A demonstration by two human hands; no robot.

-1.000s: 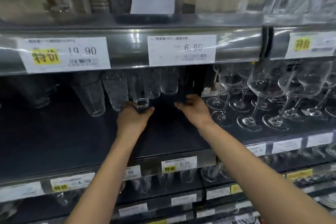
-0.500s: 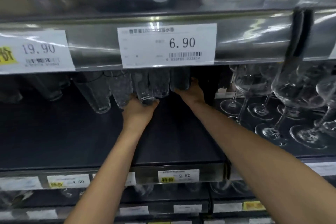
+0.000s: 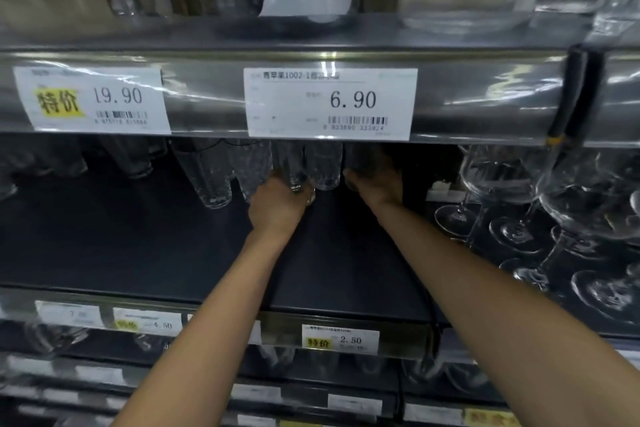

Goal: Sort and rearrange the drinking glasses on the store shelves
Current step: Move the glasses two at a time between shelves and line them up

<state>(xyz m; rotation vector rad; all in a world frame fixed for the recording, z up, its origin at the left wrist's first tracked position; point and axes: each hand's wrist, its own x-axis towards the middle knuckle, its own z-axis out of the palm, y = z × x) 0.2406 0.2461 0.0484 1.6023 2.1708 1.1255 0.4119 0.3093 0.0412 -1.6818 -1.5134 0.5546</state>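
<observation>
Deeper on the shelf [image 3: 138,236] now, the left hand [image 3: 277,208] grips a slim tumbler [image 3: 293,172] and the right hand [image 3: 379,184] clasps the end tumbler [image 3: 362,161], probably to align the row.

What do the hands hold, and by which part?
Left hand grips a tumbler by its base; right hand grips a second tumbler near its base.

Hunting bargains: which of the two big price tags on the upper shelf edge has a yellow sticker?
The left tag, reading 19.90; the 6.90 tag beside it is plain white.
</observation>
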